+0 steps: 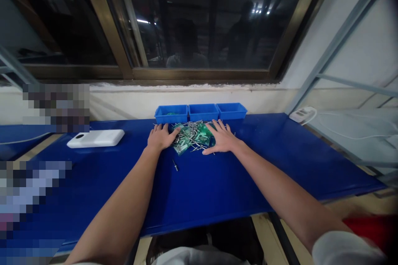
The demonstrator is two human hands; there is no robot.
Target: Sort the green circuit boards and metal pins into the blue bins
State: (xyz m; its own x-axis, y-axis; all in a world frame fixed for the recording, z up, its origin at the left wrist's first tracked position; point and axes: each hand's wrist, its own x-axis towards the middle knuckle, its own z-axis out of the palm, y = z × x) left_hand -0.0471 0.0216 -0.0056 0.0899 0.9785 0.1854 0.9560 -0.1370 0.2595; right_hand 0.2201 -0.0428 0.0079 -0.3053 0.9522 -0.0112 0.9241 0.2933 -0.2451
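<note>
A mixed pile of thin metal pins that look like blind rivets (195, 129) and flat, translucent green pieces (182, 144) lies on the blue tabletop (211, 190). The exact kind of the green pieces is hard to make out. My left hand (160, 137) rests against the pile's left side, fingers spread and pointing away from me. On the right side, my right hand (223, 137) is spread over the pile's edge and covers part of it. Neither hand grips anything. One loose rivet (175, 165) lies apart, in front of the pile.
Three blue bins (203, 112) stand in a row behind the pile; the left one has something green inside. A white oblong device (96, 138) lies at left. At right, a white power strip (302, 114) with a cable sits by a metal frame (338, 35). A window rises behind.
</note>
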